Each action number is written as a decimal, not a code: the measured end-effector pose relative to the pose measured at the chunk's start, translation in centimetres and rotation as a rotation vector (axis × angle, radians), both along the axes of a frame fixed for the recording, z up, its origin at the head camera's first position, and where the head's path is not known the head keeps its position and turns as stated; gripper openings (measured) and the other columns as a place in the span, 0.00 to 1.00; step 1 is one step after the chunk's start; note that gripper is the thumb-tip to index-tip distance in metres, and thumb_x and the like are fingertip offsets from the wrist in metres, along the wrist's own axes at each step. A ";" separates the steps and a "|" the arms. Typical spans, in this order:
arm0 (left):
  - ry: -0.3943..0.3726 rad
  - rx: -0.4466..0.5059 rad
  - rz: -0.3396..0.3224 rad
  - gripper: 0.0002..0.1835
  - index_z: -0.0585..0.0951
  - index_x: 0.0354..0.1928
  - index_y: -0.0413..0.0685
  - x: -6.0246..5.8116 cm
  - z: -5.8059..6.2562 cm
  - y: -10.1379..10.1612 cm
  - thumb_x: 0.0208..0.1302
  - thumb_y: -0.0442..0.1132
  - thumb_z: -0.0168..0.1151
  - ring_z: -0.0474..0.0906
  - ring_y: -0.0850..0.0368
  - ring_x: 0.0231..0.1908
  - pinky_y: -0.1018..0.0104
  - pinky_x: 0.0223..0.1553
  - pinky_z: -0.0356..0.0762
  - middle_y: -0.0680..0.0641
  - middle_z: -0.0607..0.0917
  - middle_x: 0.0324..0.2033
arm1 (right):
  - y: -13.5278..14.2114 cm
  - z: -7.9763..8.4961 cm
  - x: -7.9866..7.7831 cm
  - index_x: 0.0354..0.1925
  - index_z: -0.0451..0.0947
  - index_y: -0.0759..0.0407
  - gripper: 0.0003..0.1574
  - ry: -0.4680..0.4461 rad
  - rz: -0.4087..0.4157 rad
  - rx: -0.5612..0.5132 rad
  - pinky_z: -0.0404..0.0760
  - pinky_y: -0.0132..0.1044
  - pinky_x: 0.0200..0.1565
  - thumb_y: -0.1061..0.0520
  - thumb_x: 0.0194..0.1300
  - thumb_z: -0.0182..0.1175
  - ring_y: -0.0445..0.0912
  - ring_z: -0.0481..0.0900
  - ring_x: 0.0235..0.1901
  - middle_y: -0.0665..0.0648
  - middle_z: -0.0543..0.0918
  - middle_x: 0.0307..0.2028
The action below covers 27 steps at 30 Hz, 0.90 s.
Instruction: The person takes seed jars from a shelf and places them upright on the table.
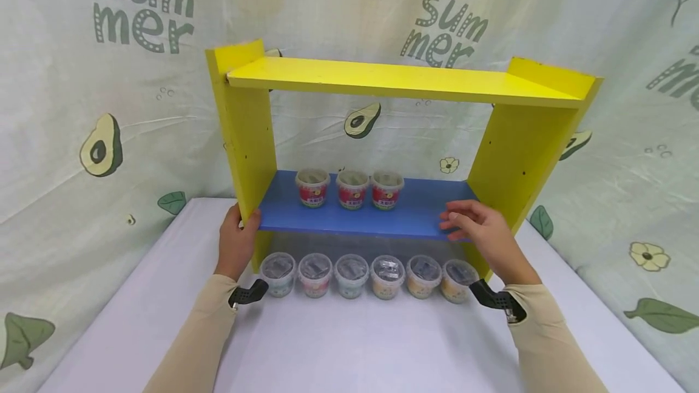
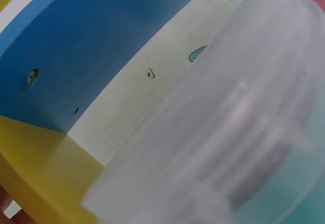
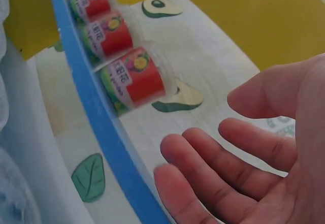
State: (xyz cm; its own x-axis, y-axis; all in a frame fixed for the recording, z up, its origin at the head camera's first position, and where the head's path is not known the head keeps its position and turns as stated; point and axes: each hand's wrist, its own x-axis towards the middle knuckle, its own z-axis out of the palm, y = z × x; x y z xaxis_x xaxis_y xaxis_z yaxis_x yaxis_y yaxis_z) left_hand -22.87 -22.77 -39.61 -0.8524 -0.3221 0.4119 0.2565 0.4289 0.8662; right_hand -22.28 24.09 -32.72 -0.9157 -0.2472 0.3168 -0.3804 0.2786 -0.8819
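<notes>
A small yellow shelf unit (image 1: 404, 83) with a blue middle board (image 1: 431, 218) stands on the table. My left hand (image 1: 236, 244) grips the front edge of its left side panel, thumb on the inner side; the left wrist view shows only a bit of that hand in the bottom corner. Three red-labelled plastic cups (image 1: 351, 190) with clear lids stand in a row on the blue board, left of its middle. My right hand (image 1: 483, 232) hovers near the board's right end. Its fingers (image 3: 223, 176) are loosely bent, with nothing held.
Several lidded cups (image 1: 351, 275) with pale labels line the table (image 1: 355, 344) below the blue board. One clear cup (image 2: 218, 112) looms blurred and close in the left wrist view. A patterned cloth (image 1: 153, 96) hangs behind and along the sides.
</notes>
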 end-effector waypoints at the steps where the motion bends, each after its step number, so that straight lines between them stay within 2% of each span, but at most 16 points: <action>1: 0.002 0.002 0.000 0.30 0.66 0.69 0.40 0.0 0.0 0.0 0.76 0.53 0.50 0.72 0.42 0.56 0.42 0.61 0.71 0.38 0.74 0.58 | -0.4 0.1 -0.3 0.63 0.68 0.73 0.33 -0.018 0.005 -0.015 0.84 0.38 0.47 0.48 0.75 0.57 0.49 0.85 0.48 0.71 0.79 0.56; 7: 0.027 -0.001 -0.009 0.29 0.68 0.69 0.39 0.0 -0.1 -0.1 0.76 0.51 0.50 0.72 0.42 0.56 0.42 0.60 0.73 0.38 0.74 0.58 | -2.5 1.0 -2.3 0.69 0.61 0.71 0.40 -0.152 0.047 -0.078 0.79 0.38 0.56 0.46 0.74 0.59 0.52 0.78 0.58 0.70 0.72 0.64; 13: 0.028 0.002 -0.010 0.29 0.68 0.68 0.39 0.1 0.2 -0.2 0.75 0.51 0.50 0.72 0.43 0.56 0.42 0.60 0.73 0.38 0.74 0.57 | -4.5 1.8 -4.6 0.74 0.56 0.65 0.42 -0.231 0.111 -0.137 0.68 0.53 0.66 0.50 0.73 0.60 0.54 0.70 0.64 0.68 0.67 0.68; 18: 0.034 0.003 -0.004 0.28 0.69 0.68 0.38 0.2 0.3 -0.4 0.75 0.50 0.51 0.71 0.42 0.56 0.42 0.59 0.72 0.37 0.74 0.57 | -6.3 2.2 -6.0 0.75 0.56 0.60 0.43 -0.254 0.130 -0.122 0.64 0.57 0.68 0.52 0.70 0.63 0.56 0.66 0.67 0.66 0.66 0.69; 23: 0.026 0.001 -0.011 0.27 0.69 0.68 0.39 0.2 0.1 -0.2 0.76 0.49 0.51 0.71 0.43 0.56 0.43 0.59 0.73 0.38 0.74 0.57 | -7.5 2.4 -6.8 0.76 0.55 0.59 0.43 -0.256 0.120 -0.116 0.63 0.57 0.68 0.55 0.70 0.62 0.59 0.66 0.67 0.67 0.66 0.68; 27: 0.042 -0.001 -0.015 0.27 0.70 0.68 0.39 0.1 0.1 0.0 0.75 0.49 0.53 0.72 0.43 0.55 0.43 0.58 0.74 0.38 0.74 0.56 | -8.1 2.5 -7.1 0.77 0.51 0.58 0.47 -0.251 0.112 -0.084 0.62 0.55 0.69 0.54 0.69 0.63 0.58 0.64 0.68 0.66 0.63 0.70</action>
